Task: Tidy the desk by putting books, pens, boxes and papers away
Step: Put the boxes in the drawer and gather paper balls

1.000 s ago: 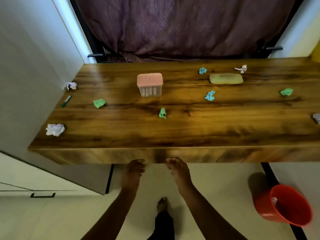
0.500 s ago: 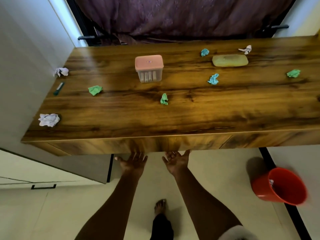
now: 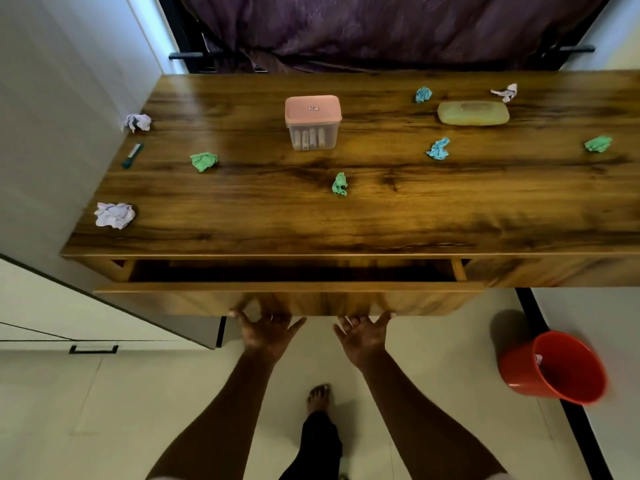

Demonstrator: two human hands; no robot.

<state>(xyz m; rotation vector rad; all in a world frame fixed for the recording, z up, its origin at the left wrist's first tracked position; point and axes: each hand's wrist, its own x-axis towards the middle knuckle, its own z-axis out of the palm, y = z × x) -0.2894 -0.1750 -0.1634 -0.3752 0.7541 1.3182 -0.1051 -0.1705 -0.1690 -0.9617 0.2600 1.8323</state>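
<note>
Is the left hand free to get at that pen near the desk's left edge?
Probably yes. The left hand holds nothing, only touching the drawer from below, and the pen lies uncovered on the desk. It would have to lift over the open drawer first.

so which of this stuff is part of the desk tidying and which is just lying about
Job: crumpled papers, pen, pink-lidded box, yellow case, open drawer, left hand and right hand at its front, red bucket (probably).
Lying about: curtain, cupboard.
</note>
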